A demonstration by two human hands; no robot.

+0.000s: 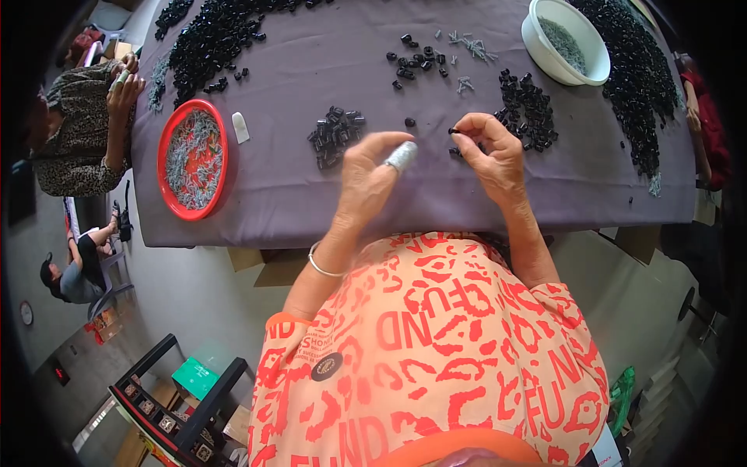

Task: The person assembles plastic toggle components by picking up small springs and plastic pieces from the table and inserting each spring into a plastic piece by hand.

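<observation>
My right hand (498, 159) pinches a small black plastic part (454, 131) between thumb and index finger. To its left, my left hand (369, 173) is raised over the cloth with thumb and index tips drawn together; a silvery wrap covers the thumb. Anything between those tips is too small or hidden to make out. A single black part (410, 122) lies between the hands, farther off. Beside my left hand is a heap of black parts (331, 138). Just beyond my right hand sits another black heap (531, 113).
A red tray (162, 167) of small grey screw-like pieces stands left, near a white tag (240, 128). At the far right is a white bowl (537, 47) of similar pieces. Large black piles (206, 50) line the back left and right (638, 86). Other people sit at both sides.
</observation>
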